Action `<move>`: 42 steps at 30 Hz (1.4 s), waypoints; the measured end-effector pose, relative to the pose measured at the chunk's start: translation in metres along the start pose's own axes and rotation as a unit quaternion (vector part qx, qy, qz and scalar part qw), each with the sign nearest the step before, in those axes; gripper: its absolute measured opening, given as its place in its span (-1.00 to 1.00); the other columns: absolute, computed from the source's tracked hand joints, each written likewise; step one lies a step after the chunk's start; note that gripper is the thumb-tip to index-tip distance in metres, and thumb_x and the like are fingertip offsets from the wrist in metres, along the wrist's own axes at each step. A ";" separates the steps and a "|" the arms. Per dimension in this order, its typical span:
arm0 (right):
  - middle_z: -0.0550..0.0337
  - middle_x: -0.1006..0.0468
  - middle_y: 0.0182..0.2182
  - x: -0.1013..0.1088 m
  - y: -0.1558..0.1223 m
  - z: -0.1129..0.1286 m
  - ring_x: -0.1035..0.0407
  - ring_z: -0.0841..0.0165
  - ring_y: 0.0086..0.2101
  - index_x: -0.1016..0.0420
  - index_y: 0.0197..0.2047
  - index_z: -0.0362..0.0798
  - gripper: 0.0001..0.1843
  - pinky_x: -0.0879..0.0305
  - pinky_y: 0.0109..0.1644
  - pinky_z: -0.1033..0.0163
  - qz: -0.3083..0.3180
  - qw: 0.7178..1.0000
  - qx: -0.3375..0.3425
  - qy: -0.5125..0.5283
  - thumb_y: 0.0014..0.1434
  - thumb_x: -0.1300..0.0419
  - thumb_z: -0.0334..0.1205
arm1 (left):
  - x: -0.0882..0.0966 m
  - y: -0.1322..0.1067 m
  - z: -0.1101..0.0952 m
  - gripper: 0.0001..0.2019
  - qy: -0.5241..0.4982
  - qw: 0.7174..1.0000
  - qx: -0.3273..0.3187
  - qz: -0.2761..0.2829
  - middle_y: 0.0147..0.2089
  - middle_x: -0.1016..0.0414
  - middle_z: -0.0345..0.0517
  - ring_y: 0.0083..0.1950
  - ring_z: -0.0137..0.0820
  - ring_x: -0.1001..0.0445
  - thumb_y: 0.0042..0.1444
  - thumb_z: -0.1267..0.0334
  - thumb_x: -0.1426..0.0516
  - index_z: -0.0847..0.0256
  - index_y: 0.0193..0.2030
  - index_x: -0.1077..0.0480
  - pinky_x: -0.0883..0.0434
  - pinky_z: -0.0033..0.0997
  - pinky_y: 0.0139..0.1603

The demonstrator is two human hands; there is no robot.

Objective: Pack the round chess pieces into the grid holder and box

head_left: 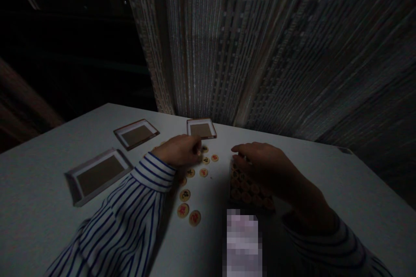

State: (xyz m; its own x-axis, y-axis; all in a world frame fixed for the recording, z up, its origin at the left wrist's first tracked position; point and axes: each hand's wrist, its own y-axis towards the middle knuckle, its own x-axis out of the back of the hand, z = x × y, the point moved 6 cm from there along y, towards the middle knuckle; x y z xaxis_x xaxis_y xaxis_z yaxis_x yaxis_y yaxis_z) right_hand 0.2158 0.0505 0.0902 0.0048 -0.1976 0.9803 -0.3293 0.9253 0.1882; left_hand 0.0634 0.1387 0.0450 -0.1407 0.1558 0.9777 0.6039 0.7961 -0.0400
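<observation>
My left hand (180,150) rests knuckles-up on the white table (39,194), fingers curled over round wooden game discs (208,159). What it pinches, if anything, is hidden. Several more discs (184,202) with red or dark characters lie in a loose line toward me. My right hand (261,161) lies over the far end of a small box (250,190) filled with rows of discs, fingers bent down onto it. Both arms wear blue-striped white sleeves.
Three shallow box trays lie on the table: one at the left (97,175), one further back (136,134), one small tray (201,130) just beyond my left hand. A patterned curtain (276,43) hangs behind the table. The scene is very dim.
</observation>
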 end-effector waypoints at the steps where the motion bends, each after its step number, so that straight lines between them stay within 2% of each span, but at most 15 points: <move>1: 0.08 -0.57 -0.24 -0.001 0.000 -0.001 -0.43 0.25 -0.22 -0.46 -0.12 -0.04 -0.71 -0.27 -0.18 0.19 0.004 1.000 -0.004 -0.002 0.18 0.01 -0.23 | 0.002 0.000 -0.001 -0.79 -0.009 1.000 -0.005 -0.011 -0.34 -0.47 -0.14 -0.37 -0.36 -0.41 -0.07 0.16 -0.07 0.16 -0.27 -0.35 -0.21 -0.47 -0.43; 7: 0.09 -0.56 -0.21 -0.004 0.001 -0.003 -0.43 0.23 -0.20 -0.44 -0.08 -0.02 -0.70 -0.28 -0.17 0.16 0.014 1.000 -0.012 -0.004 0.19 0.03 -0.22 | 0.010 0.000 -0.006 -0.68 -0.084 0.995 -0.031 -0.053 -0.32 -0.46 -0.16 -0.33 -0.35 -0.41 -0.09 0.17 -0.10 0.19 -0.15 -0.34 -0.25 -0.47 -0.38; 14: 0.08 -0.56 -0.23 -0.002 -0.001 -0.003 -0.43 0.23 -0.21 -0.44 -0.09 -0.03 -0.71 -0.27 -0.19 0.18 0.010 1.000 -0.010 -0.004 0.18 0.01 -0.22 | 0.017 -0.003 -0.025 -0.75 -0.211 0.968 -0.096 -0.094 -0.28 -0.43 -0.15 -0.28 -0.38 -0.41 -0.06 0.28 -0.08 0.23 -0.18 -0.31 -0.34 -0.44 -0.26; 22: 0.10 -0.57 -0.26 0.003 -0.003 -0.001 -0.43 0.27 -0.24 -0.44 -0.09 -0.03 -0.72 -0.25 -0.23 0.23 0.013 1.000 -0.015 -0.009 0.18 -0.01 -0.24 | 0.016 -0.007 -0.044 -0.77 -0.344 0.927 -0.128 -0.078 -0.28 -0.41 -0.16 -0.24 -0.40 -0.42 -0.04 0.30 -0.12 0.25 -0.18 -0.30 -0.38 -0.42 -0.22; 27: 0.11 -0.57 -0.27 0.003 -0.003 -0.002 -0.43 0.26 -0.26 -0.45 -0.12 -0.02 -0.74 -0.25 -0.24 0.22 0.005 1.000 -0.011 -0.009 0.18 -0.01 -0.23 | 0.020 -0.008 -0.048 -0.78 -0.369 0.917 -0.128 -0.083 -0.32 -0.38 -0.18 -0.27 -0.44 -0.38 -0.05 0.37 -0.13 0.28 -0.20 -0.31 -0.36 -0.44 -0.23; 33: 0.10 -0.56 -0.27 0.004 -0.004 0.000 -0.42 0.29 -0.26 -0.44 -0.11 -0.04 -0.74 -0.25 -0.23 0.23 -0.002 1.000 -0.004 0.015 0.16 -0.04 -0.24 | 0.019 -0.008 -0.055 -0.81 -0.386 0.908 -0.141 -0.080 -0.34 -0.37 -0.19 -0.30 -0.46 -0.36 -0.02 0.33 -0.14 0.29 -0.22 -0.32 -0.36 -0.44 -0.23; 42: 0.15 -0.56 -0.29 0.004 -0.006 -0.002 -0.41 0.32 -0.31 -0.43 -0.10 -0.04 -0.74 -0.23 -0.26 0.26 -0.037 0.997 0.009 0.065 0.16 -0.07 -0.18 | 0.015 -0.008 -0.061 -0.81 -0.444 0.883 -0.145 -0.054 -0.32 -0.42 -0.16 -0.27 -0.46 -0.41 0.00 0.35 -0.14 0.30 -0.20 -0.32 -0.38 -0.42 -0.20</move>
State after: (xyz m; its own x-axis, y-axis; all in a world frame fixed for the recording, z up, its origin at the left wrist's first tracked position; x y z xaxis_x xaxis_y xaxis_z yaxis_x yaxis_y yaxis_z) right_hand 0.2194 0.0446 0.0935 0.1512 -0.2207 0.9636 -0.3406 0.9034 0.2604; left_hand 0.1048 0.0992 0.0728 -0.6915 0.5868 0.4212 0.7064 0.6714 0.2242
